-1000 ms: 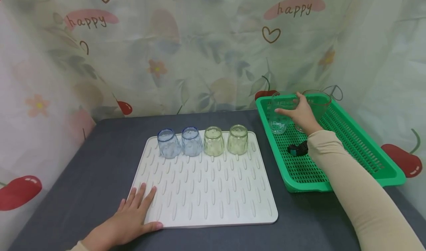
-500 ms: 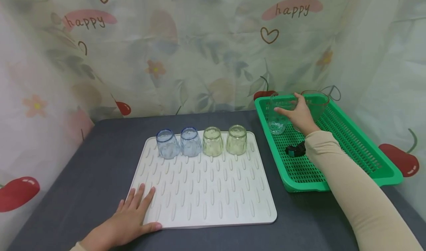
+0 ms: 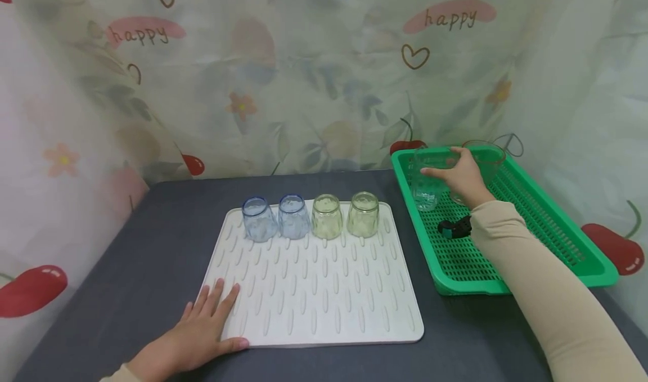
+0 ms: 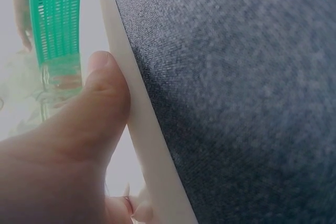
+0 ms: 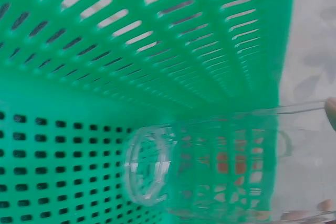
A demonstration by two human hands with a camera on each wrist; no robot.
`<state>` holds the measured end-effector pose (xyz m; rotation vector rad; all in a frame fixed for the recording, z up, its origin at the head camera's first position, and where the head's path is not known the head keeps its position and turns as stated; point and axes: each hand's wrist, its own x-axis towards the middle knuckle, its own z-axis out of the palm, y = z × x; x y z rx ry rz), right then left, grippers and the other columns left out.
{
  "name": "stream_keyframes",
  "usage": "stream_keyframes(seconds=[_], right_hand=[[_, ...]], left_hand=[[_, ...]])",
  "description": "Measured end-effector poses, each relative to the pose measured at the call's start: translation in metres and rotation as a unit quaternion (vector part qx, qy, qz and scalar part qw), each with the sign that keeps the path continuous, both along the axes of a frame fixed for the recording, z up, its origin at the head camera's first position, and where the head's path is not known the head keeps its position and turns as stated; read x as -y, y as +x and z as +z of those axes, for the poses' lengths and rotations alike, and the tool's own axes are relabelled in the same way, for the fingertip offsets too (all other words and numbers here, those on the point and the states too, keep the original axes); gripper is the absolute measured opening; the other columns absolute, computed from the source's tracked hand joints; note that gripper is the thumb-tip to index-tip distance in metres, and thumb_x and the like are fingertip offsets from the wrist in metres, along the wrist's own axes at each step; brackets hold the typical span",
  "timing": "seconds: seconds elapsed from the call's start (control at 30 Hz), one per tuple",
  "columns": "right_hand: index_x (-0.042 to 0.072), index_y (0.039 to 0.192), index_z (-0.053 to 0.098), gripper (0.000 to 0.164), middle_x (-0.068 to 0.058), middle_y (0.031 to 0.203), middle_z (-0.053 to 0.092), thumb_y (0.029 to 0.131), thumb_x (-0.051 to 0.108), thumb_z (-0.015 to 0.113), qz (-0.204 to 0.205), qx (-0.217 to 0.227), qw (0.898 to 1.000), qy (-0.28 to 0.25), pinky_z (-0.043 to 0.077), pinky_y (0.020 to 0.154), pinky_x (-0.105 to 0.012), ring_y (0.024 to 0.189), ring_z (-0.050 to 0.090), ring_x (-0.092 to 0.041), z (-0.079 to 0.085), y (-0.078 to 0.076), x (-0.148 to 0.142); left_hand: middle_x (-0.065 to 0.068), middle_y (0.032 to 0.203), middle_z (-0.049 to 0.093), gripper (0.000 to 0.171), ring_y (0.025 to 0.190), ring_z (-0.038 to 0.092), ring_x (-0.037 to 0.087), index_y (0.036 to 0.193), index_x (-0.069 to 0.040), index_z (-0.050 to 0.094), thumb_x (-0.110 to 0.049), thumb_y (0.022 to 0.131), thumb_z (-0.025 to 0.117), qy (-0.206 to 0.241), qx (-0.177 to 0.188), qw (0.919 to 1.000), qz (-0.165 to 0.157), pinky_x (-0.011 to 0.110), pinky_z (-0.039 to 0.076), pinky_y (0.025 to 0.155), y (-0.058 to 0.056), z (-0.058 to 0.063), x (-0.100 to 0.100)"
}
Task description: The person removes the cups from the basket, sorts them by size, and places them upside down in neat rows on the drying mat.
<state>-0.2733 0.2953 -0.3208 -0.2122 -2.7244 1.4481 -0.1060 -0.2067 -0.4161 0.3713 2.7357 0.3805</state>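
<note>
My right hand [image 3: 464, 179] reaches into the green basket [image 3: 436, 275] and grips a tall clear glass [image 3: 426, 196] near its upper end. In the right wrist view the clear glass [image 5: 210, 166] shows its thick base inside the basket, with fingertips [image 5: 331, 111] at its other end. Just behind the hand stands a second clear glass [image 3: 490, 156] with a reddish rim, partly hidden. My left hand [image 3: 197, 328] rests with spread fingers on the near left corner of the white ridged mat [image 3: 324, 292]. Its thumb [image 4: 107, 85] lies on the mat's edge.
Two blue glasses [image 3: 259, 221] and two yellow-green glasses [image 3: 327, 218] stand in a row along the mat's far edge. A black device [image 3: 454, 228] sits by the right sleeve. A dark cloth [image 3: 152, 230] covers the table, with a patterned curtain [image 3: 314, 78] behind.
The head view has shifted slightly. Both hands keep their places, the right on the clear glass and the left on the mat.
</note>
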Motion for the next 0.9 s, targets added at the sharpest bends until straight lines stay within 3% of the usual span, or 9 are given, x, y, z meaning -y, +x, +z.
stream_keyframes(seconds=[0.27, 0.53, 0.67, 0.8, 0.9], right_hand=[[0.005, 0.155, 0.003, 0.104, -0.029, 0.151, 0.028, 0.086, 0.043, 0.071, 0.002, 0.013, 1.000, 0.019, 0.039, 0.100, -0.058, 0.130, 0.038, -0.045, 0.012, 0.004, 0.003], [0.009, 0.156, -0.002, 0.107, -0.028, 0.156, 0.017, 0.085, 0.041, 0.072, 0.022, 0.024, 0.998, -0.053, 0.038, 0.106, -0.054, 0.132, 0.038, -0.049, 0.041, 0.012, -0.010], [0.012, 0.156, -0.003, 0.106, -0.026, 0.159, 0.009, 0.086, 0.042, 0.071, 0.025, 0.011, 0.998, -0.058, 0.036, 0.108, -0.052, 0.136, 0.034, -0.047, 0.058, 0.020, -0.018], [0.018, 0.157, 0.000, 0.102, -0.021, 0.159, 0.015, 0.086, 0.045, 0.069, 0.021, -0.013, 0.999, -0.044, 0.038, 0.108, -0.048, 0.134, 0.040, -0.038, 0.071, 0.029, -0.022], [0.022, 0.157, 0.004, 0.098, -0.018, 0.158, 0.023, 0.086, 0.046, 0.068, 0.024, -0.024, 0.999, -0.036, 0.047, 0.099, -0.032, 0.127, 0.045, -0.026, 0.076, 0.035, -0.022]], left_hand=[[0.031, 0.157, 0.006, 0.111, 0.141, 0.004, 0.057, 0.154, -0.007, 0.022, -0.073, 0.074, 0.062, -0.006, 0.000, 1.0000, -0.002, 0.078, 0.013, 0.100, -0.001, 0.000, 0.000], [0.030, 0.157, 0.010, 0.112, 0.142, 0.007, 0.055, 0.153, -0.006, 0.024, -0.076, 0.074, 0.059, -0.016, -0.022, 0.9996, -0.011, 0.076, 0.016, 0.101, -0.002, -0.003, 0.002], [0.033, 0.155, 0.016, 0.110, 0.139, 0.014, 0.057, 0.152, -0.003, 0.025, -0.071, 0.075, 0.063, -0.009, -0.024, 0.9995, -0.017, 0.075, 0.020, 0.101, -0.003, 0.006, 0.003], [0.035, 0.153, 0.020, 0.109, 0.139, 0.020, 0.056, 0.153, -0.001, 0.020, -0.065, 0.078, 0.066, 0.005, -0.007, 0.9998, -0.017, 0.072, 0.021, 0.104, -0.009, 0.025, 0.002], [0.032, 0.154, 0.021, 0.106, 0.141, 0.019, 0.052, 0.154, -0.003, 0.016, -0.063, 0.081, 0.064, 0.033, 0.009, 0.9993, -0.016, 0.069, 0.020, 0.106, -0.012, 0.046, 0.003]])
